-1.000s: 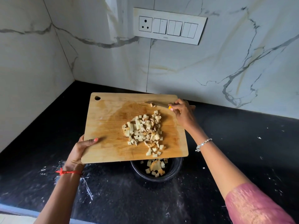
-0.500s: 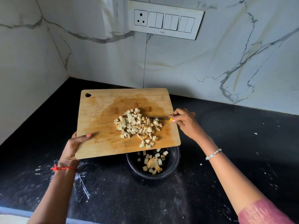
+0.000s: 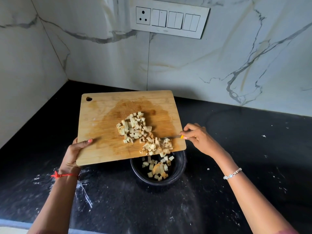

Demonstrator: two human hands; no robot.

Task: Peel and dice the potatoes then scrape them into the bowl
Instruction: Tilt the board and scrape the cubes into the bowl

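Wooden board (image 3: 104, 125) clamped in left grip (image 3: 74, 152); right grip (image 3: 197, 139), pinching the knife (image 3: 172, 137), has swept dice (image 3: 135, 127) nearer the bowl (image 3: 152, 184).

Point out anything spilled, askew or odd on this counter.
White smears streak the black counter beside the left wrist, and stray white bits lie right of the bowl, outside it: spilled scraps, possibly potato. The cutting board is tilted, but the left hand holds it over the bowl on purpose.

Soft, even daylight, dim black counter (image 3: 236, 149), faint shadows, sharp focus, wide-angle bowing at the edges.
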